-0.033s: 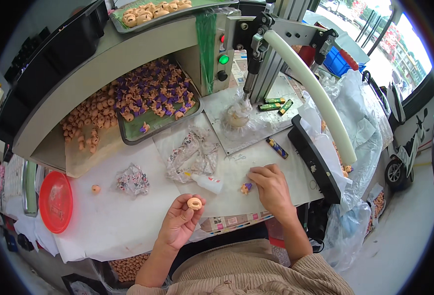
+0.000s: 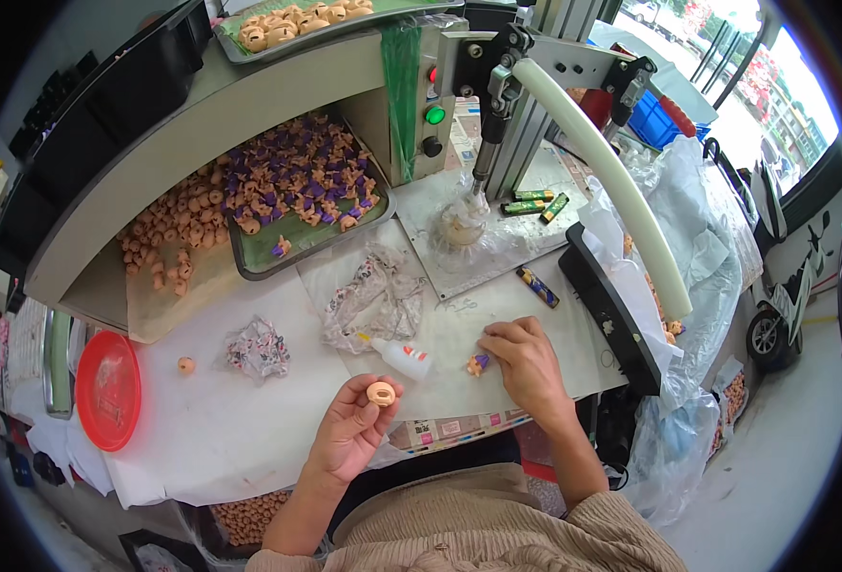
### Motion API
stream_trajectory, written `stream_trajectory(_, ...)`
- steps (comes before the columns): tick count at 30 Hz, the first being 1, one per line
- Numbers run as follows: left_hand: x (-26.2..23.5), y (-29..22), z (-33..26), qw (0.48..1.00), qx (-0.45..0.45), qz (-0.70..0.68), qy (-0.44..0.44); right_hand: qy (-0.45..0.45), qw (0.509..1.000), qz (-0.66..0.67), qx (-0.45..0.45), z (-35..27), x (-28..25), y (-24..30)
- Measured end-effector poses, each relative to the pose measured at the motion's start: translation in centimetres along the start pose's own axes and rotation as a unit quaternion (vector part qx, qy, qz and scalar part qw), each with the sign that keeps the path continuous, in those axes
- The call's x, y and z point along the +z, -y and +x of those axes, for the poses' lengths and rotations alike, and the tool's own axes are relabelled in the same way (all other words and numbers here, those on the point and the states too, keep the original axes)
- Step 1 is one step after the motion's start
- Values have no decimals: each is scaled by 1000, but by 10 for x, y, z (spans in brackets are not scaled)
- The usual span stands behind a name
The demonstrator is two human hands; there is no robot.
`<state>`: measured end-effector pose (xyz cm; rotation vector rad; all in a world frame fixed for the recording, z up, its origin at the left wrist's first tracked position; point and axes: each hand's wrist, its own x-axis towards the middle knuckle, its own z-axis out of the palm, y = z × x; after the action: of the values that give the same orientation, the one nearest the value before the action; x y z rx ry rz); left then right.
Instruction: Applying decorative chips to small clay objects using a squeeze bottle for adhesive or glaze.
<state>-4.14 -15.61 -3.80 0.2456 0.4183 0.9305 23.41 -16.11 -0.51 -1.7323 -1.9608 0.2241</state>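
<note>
A white-covered surface carried a green tray of purple-and-tan pieces. The right hand rested palm down, fingers pinching a small purple-and-tan piece beside a white glue bottle. The left hand was raised, fingers gripping a tan ring-shaped piece.

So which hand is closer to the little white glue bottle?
Left, narrowly. The left hand holds a tan ring just below the glue bottle; the right hand rests farther to its right, by a small purple-and-tan piece.
</note>
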Motion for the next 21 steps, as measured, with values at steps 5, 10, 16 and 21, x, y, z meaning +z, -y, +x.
stream_trajectory(5,13,-2,1,999,-31,22,12,-30,999,42,15,13,1,12)
stream_trajectory(10,11,-3,2,997,-44,56,-1,26,949,311,44,6,-1,66)
stream_trajectory(16,3,-4,-2,996,-41,78,26,29,931,361,-48,4,15,88)
stream_trajectory(21,-2,-7,-6,991,-36,128,24,44,938,340,-45,4,17,92)
